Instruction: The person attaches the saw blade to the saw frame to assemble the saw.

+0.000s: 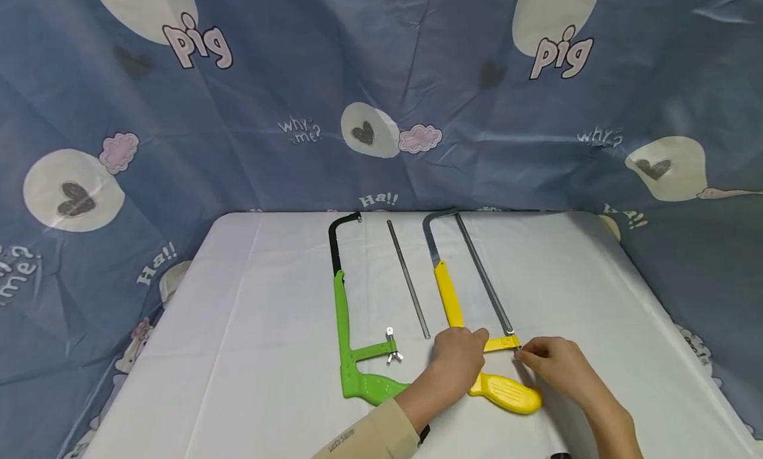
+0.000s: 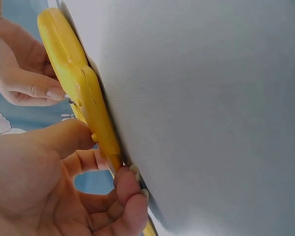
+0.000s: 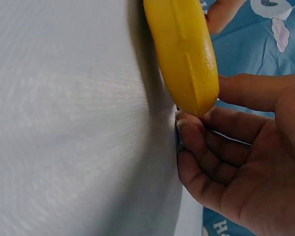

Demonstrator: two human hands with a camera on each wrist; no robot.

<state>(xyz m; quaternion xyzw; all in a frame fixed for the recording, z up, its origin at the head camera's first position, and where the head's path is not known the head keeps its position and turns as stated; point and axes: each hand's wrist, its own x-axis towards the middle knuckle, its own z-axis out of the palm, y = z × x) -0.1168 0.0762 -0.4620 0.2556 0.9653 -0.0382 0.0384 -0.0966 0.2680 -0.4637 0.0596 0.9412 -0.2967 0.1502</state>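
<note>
A yellow hacksaw lies on the white table, its grey blade stretching from the curved far end of the frame to the short yellow arm. My left hand grips the frame just above the handle; in the left wrist view its thumb and fingers close around the yellow body. At the end of the short arm, my right hand pinches the small metal wing nut, mostly hidden by the fingertips. The yellow handle covers that pinch in the right wrist view.
Left of the yellow saw lies a green hacksaw without a blade, a silver wing nut on its arm. Between the two saws rests a loose blade. A dark object shows at the near edge. A blue printed cloth hangs behind.
</note>
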